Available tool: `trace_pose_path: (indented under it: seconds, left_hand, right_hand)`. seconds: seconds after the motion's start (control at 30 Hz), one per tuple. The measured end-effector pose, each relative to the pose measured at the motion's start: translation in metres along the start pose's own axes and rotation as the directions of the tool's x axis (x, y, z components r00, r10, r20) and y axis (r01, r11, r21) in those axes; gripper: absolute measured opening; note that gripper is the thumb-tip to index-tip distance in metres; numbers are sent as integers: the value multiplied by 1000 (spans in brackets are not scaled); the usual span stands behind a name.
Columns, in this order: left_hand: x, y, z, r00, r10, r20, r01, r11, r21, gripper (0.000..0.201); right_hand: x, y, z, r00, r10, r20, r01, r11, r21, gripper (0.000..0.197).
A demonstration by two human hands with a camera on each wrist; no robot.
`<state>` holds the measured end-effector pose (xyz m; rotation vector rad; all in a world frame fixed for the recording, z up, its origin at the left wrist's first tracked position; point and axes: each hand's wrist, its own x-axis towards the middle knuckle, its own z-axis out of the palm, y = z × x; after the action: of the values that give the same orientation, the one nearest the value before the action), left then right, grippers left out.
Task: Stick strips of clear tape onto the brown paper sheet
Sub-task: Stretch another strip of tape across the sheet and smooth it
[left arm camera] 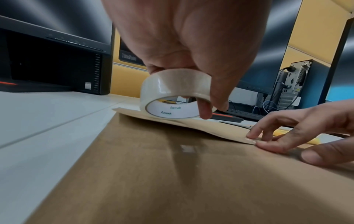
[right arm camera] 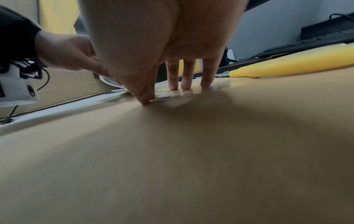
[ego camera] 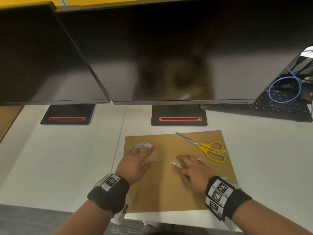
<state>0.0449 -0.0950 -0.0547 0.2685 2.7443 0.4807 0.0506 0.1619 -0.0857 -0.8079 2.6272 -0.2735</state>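
One strip is going down as we look, and the brown paper sheet (ego camera: 162,189), our landmark for everything on this desk, shows how little is done. Its near half, the part closest to us, is bare; no tape is visible there in any view.

Farther in, about the middle of the sheet, our right hand (ego camera: 189,170) lies with fingers extended and slightly spread, fingertips (right arm camera: 173,86) pressing a glossy stretch of clear tape (ego camera: 176,163) flat onto the paper. That stretch looks wrinkled under the fingers in the head view. A thin, taut run of tape leads leftward from it to the tape roll (left arm camera: 172,94).

Over the sheet's left part, our left hand (ego camera: 135,161) grips the roll, thumb outside and a finger hooked through the core, holding it tilted just above the paper. So this strip is still joined to the roll, uncut.

Beyond the right hand, on the sheet's far right part, the yellow scissors (ego camera: 208,148) lie untouched, blades pointing to the far edge. A faint shine beside their handles may be a piece of tape already stuck there; we cannot tell for sure.

By our judgement the task is early: this strip needs smoothing and cutting free, and most of the sheet awaits more strips.
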Motion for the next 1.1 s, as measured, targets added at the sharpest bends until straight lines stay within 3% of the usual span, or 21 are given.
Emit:
trace_pose_path:
  seconds: [0.13, 0.23, 0.33, 0.5, 0.67, 0.93, 1.1]
  left_hand:
    - [-1, -2, -3, 1000, 21, -7, -22, 998, -62, 54]
    - [-5, -2, -8, 999, 48, -16, -49, 994, -100, 54]
    - [-8, -1, -11, 997, 75, -2, -75, 990, -119, 53]
    - [-10, 0, -15, 991, 135, 9, -133, 984, -115, 49]
    - [-7, 0, -18, 987, 160, 9, -158, 981, -113, 46]
    - [4, -10, -24, 974, 221, 50, -211, 965, -156, 51]
    - [11, -7, -34, 960, 270, 76, -254, 952, -172, 48]
  right_hand:
    - [6, -3, -5, 1000, -6, 15, 5, 993, 120, 38]
    - [19, -10, -20, 984, 176, -13, -158, 912, 378, 37]
    - [35, -16, -38, 953, 296, -64, -213, 806, 552, 50]
    - [52, -24, -58, 980, 188, -62, -120, 816, 565, 44]
    - [58, -26, -55, 970, 191, -150, -59, 785, 617, 2]
    - [45, -29, -60, 986, 161, -42, -85, 707, 702, 10]
    - [44, -29, -61, 970, 241, -35, -120, 599, 792, 8]
